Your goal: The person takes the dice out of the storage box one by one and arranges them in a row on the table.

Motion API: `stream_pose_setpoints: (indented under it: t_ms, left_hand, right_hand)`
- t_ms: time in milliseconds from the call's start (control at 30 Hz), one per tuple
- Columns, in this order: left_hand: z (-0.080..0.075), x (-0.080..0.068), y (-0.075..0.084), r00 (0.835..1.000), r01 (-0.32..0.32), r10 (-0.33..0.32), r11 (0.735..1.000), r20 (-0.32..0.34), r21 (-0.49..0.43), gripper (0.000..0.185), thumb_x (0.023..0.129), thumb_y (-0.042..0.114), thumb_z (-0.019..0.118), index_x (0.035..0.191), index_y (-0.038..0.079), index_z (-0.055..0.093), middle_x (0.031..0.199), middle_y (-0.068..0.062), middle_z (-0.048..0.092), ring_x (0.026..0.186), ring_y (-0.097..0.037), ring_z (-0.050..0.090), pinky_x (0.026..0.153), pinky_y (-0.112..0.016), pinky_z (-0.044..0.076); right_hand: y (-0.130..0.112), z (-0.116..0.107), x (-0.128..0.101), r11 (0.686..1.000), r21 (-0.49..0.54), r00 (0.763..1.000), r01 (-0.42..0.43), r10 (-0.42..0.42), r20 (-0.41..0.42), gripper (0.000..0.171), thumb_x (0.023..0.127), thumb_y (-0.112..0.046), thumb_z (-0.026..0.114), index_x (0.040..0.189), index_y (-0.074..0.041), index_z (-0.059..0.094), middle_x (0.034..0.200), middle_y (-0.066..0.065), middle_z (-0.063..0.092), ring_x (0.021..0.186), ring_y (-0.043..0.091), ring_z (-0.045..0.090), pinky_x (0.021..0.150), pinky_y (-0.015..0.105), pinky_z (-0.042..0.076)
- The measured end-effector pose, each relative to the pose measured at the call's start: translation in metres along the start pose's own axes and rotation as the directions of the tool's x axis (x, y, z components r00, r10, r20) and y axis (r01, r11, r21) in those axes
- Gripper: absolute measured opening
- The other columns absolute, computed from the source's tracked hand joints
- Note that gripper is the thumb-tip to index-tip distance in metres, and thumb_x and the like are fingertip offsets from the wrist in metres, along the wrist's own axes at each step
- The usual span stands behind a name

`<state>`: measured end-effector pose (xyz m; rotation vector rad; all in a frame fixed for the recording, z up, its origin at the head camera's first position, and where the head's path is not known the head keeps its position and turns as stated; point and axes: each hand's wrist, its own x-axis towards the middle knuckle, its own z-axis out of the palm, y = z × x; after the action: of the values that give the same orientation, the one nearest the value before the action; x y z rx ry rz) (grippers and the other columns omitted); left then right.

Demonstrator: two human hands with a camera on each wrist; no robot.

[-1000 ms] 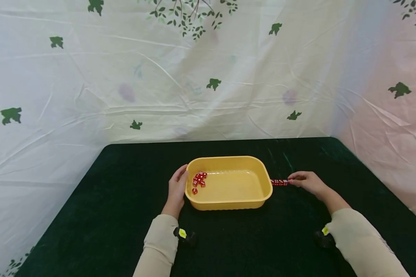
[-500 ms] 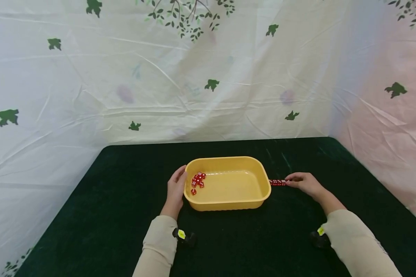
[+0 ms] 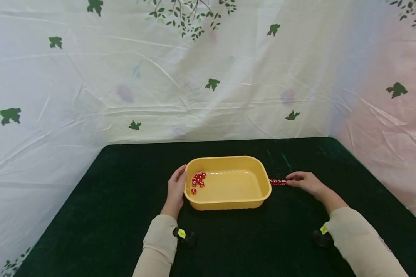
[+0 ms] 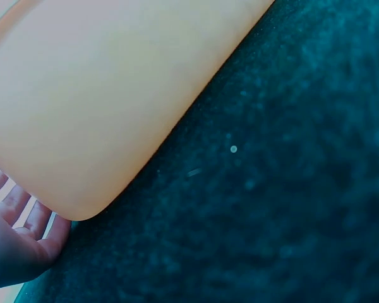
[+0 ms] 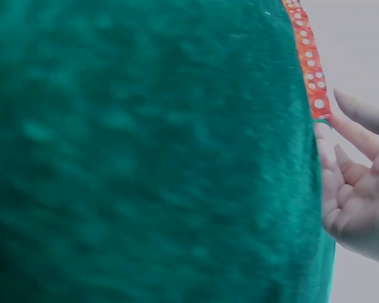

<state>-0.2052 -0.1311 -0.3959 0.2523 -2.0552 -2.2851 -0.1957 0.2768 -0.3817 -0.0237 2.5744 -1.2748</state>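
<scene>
A yellow rectangular tub (image 3: 228, 206) sits on the dark green cloth, with several red dice (image 3: 198, 178) in its left end. My left hand (image 3: 175, 190) rests against the tub's left side; in the left wrist view its extended fingers (image 4: 35, 221) lie along the tub's wall. From the tub's right side a straight row of red dice (image 3: 278, 182) with white pips runs outward. At the outer end of this row is my right hand (image 3: 306, 182). Its index fingertip meets the last die (image 5: 319, 105) in the right wrist view, with the thumb just beside it.
The table (image 3: 107, 215) is covered in dark green velvety cloth, its far edge behind the tub. A pale curtain (image 3: 159, 77) printed with green leaves hangs around the back and sides. A black wrist camera (image 3: 187, 238) is strapped at the left sleeve.
</scene>
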Motion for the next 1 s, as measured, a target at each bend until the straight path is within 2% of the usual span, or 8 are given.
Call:
stream_pose_setpoints:
  t_ms: [167,333,567,833,1000]
  left_hand:
    - [0.001,0.0,0.0,1.0,0.005,-0.005,1.0,0.002,0.001,0.035,0.091,0.025,0.044,0.123,0.014,0.045,0.123,-0.004,0.043,0.108,-0.019,0.043,0.09,-0.032,0.037]
    - [0.001,0.0,0.001,1.0,0.013,-0.013,1.0,0.002,0.001,0.034,0.09,0.025,0.045,0.123,0.014,0.045,0.123,-0.004,0.043,0.108,-0.018,0.043,0.09,-0.032,0.037]
    - [0.0,0.0,0.003,1.0,0.005,-0.005,1.0,0.006,0.005,0.036,0.091,0.025,0.044,0.124,0.013,0.044,0.124,-0.006,0.042,0.11,-0.02,0.042,0.091,-0.033,0.035]
    - [-0.001,-0.001,0.003,1.0,0.003,-0.003,1.0,0.012,-0.004,0.036,0.091,0.025,0.044,0.124,0.013,0.044,0.124,-0.006,0.042,0.11,-0.02,0.042,0.09,-0.033,0.036]
    - [0.0,-0.001,0.002,1.0,0.003,-0.003,1.0,0.011,0.0,0.036,0.091,0.025,0.044,0.124,0.012,0.044,0.125,-0.006,0.042,0.11,-0.02,0.042,0.09,-0.034,0.036]
  right_hand:
    - [-0.007,-0.007,0.002,0.999,0.008,0.999,-0.037,0.037,0.033,0.047,0.086,-0.031,0.052,0.117,0.003,0.045,0.105,0.015,0.048,0.088,0.026,0.048,0.074,0.038,0.042]
    - [-0.02,-0.014,0.005,0.998,-0.004,0.997,-0.062,0.063,0.033,0.049,0.086,-0.031,0.051,0.118,0.005,0.043,0.106,0.016,0.048,0.087,0.026,0.049,0.078,0.042,0.042]
    - [-0.045,-0.022,0.013,1.0,-0.002,1.0,-0.024,0.024,-0.02,0.051,0.088,-0.034,0.048,0.119,0.005,0.042,0.113,0.026,0.045,0.094,0.033,0.046,0.083,0.046,0.038]
    - [-0.075,-0.023,0.026,1.0,-0.012,0.997,0.021,-0.021,-0.08,0.051,0.086,-0.038,0.048,0.117,0.002,0.044,0.109,0.02,0.047,0.09,0.029,0.048,0.083,0.042,0.04]
    - [-0.099,-0.02,0.034,0.998,-0.033,0.995,0.052,-0.054,-0.078,0.048,0.087,-0.036,0.048,0.117,0.001,0.045,0.109,0.019,0.048,0.09,0.028,0.048,0.08,0.038,0.041]
